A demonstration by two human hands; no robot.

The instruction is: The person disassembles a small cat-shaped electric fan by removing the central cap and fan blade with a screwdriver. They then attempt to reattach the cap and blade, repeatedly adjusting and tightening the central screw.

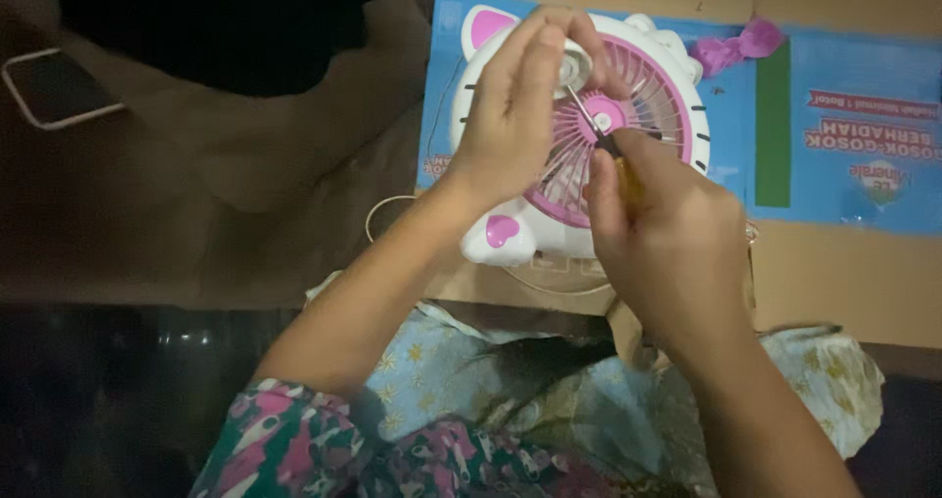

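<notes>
Head view: A small white and pink fan [589, 145] with cat-ear shapes is seen lying flat on a sheet of cardboard [834, 262] with a blue printed panel. The left hand [510, 115] is placed over the upper left part of the fan; its fingers [545, 56] are closed on a small round white part [574, 66] held just above the grille. The right hand [667, 233] is positioned at the lower right of the fan, with its fingers wrapped around the yellow handle of a screwdriver [613, 150]. The metal shaft is angled up and left, its tip ending just beside the white part. A crumpled purple piece [736, 47] lies on the cardboard, near the fan's upper right edge. A phone [54, 86] rests well apart, at far left.
</notes>
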